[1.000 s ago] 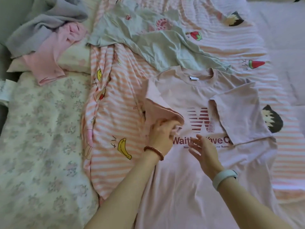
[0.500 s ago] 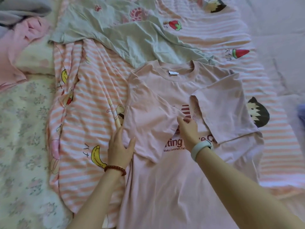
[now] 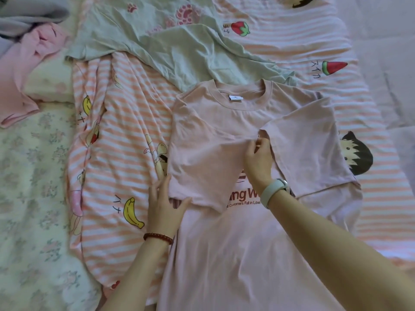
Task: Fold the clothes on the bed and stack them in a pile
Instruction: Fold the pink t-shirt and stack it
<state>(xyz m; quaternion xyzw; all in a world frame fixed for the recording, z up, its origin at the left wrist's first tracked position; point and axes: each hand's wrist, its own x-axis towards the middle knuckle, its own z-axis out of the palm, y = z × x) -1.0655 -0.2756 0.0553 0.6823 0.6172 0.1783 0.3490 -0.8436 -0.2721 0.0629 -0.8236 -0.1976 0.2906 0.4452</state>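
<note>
I see the bed (image 3: pixel 386 63) covered by a pink-and-white striped sheet (image 3: pixel 125 140) printed with fruit and cartoon figures. A pale pink T-shirt (image 3: pixel 235 254) lies flat on it in front of me, both sleeves folded inward. A light green T-shirt (image 3: pixel 170 48) lies rumpled beyond it. At the left a floral quilt (image 3: pixel 33 198) adjoins the sheet, with pink (image 3: pixel 27 63) and grey clothes (image 3: pixel 29 14) heaped at the far corner.

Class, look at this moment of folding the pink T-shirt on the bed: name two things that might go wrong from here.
1. The right hand pinches only the tip of the folded left sleeve; if that grip slips, the sleeve may spring back.
2. The pink T-shirt overlaps the green shirt near its collar, so moving it might drag that shirt along.
</note>
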